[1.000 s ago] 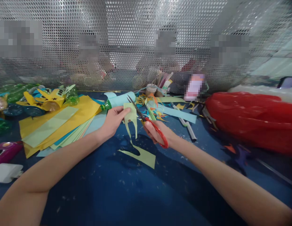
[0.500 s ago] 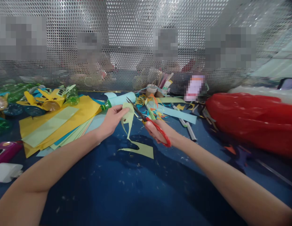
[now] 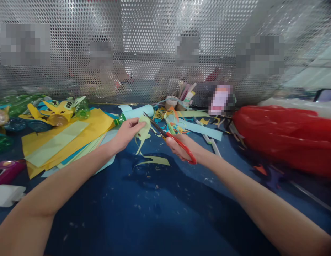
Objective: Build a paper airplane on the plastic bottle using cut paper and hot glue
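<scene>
Pinched in my left hand (image 3: 129, 131) is a pale green paper piece (image 3: 144, 128) with a rounded upper edge. A thin cut strip hangs from it, ending in a wider scrap (image 3: 157, 160) just above or on the blue tabletop (image 3: 154, 213); I cannot tell which. My right hand (image 3: 178, 145) grips red-handled scissors (image 3: 187, 151), their dark blades pointing up and left along the paper's right edge. Just behind the paper lies a green bottle wrapped in light blue paper (image 3: 138, 111).
Yellow and green paper sheets (image 3: 98, 121) lie at left, near bottles with yellow cutouts (image 3: 57, 110). Colourful scraps (image 3: 173, 119) and cups holding sticks (image 3: 171, 102) stand behind. A red plastic bag (image 3: 285, 138) sits right; a perforated metal screen (image 3: 149, 35) closes the back.
The held paper has turned, and its edge now looks rounder. Its hanging strip and scrap have swung up and slightly left. The scissors have shifted slightly along the paper.
</scene>
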`<state>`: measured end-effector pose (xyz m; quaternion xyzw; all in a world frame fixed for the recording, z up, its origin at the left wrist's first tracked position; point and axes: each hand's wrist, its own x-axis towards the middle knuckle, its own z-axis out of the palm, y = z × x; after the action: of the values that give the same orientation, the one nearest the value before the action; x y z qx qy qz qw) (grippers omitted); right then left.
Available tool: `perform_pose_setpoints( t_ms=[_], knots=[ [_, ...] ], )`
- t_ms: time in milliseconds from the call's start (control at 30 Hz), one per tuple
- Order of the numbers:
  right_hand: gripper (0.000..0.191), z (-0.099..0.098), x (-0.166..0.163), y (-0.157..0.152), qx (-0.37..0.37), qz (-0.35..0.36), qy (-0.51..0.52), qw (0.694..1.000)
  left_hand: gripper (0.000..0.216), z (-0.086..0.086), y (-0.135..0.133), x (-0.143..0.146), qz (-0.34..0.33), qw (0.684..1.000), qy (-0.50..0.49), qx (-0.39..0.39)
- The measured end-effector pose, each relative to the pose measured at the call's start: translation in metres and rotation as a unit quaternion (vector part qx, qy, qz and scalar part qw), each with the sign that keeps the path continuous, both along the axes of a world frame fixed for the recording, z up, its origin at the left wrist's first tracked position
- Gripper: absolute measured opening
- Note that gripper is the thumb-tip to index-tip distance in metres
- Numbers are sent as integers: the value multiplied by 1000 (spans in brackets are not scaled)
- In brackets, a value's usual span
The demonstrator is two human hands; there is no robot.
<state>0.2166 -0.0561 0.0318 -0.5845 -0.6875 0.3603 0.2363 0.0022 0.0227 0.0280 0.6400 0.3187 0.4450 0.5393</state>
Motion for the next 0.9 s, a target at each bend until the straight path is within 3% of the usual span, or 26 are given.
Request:
perform_pose_setpoints(
  t_ms=[200,333,533,667,767,833,900],
  knots=[
    [52,15,-9,-7,16,-7,-41,999,23,0,4,-2,8,1000,7,-7],
    [52,16,-10,-7,36,-10,-52,998,23,0,5,-4,9,1000,7,-18],
    [51,17,-10,-7,8,-28,-40,999,27,-3,11,-5,31,999,9,-19],
    [50,20,-11,-7,-20,-52,-17,998,25,3,9,-7,128,988,36,82],
    [52,20,-10,-7,-17,-53,-14,998,17,14,-6,-7,231,947,67,215],
    [53,20,-9,-7,-12,-45,-4,999,10,19,-21,-4,213,940,87,252],
    [55,19,-8,-6,-4,-31,15,999,19,21,-36,2,125,962,124,209]
  ],
)
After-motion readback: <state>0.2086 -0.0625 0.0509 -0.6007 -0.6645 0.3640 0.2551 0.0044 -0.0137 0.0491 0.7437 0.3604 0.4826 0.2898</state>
